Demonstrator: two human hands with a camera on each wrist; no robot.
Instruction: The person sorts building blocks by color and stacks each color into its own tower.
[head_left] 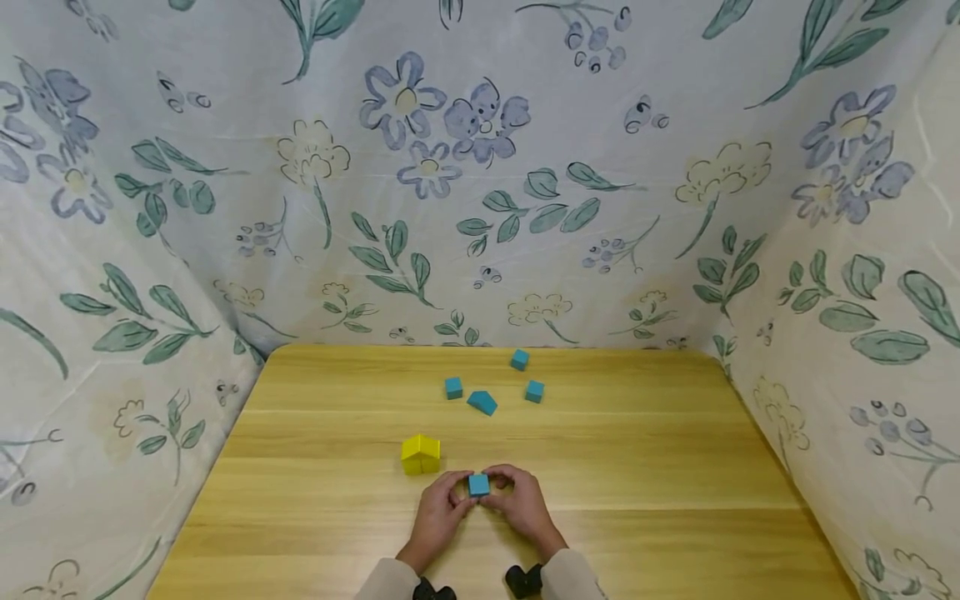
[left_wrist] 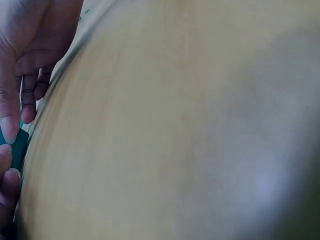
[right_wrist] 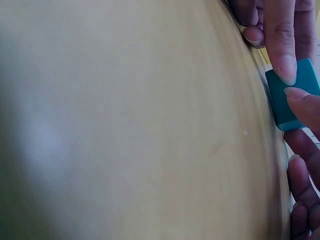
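A small blue block (head_left: 478, 485) is held between both hands near the front middle of the table. My left hand (head_left: 440, 510) grips its left side with thumb and fingers. From the right, my right hand (head_left: 524, 505) pinches the same block. In the right wrist view the block (right_wrist: 295, 97) shows a squarish face, with both thumbs pressed on it and fingers behind. Only a dark teal edge of the block (left_wrist: 19, 147) shows in the left wrist view, beside the fingertips. Just beyond the left hand stands a yellow house-shaped block piece (head_left: 421, 455) with a seam down its front.
Farther back lie three blue cubes, one at left (head_left: 453, 388), one at right (head_left: 534, 392) and one near the rear edge (head_left: 520, 360). Among them is a blue angled block (head_left: 482, 402). Floral cloth (head_left: 480, 250) surrounds the wooden table (head_left: 645, 467) at the back and sides.
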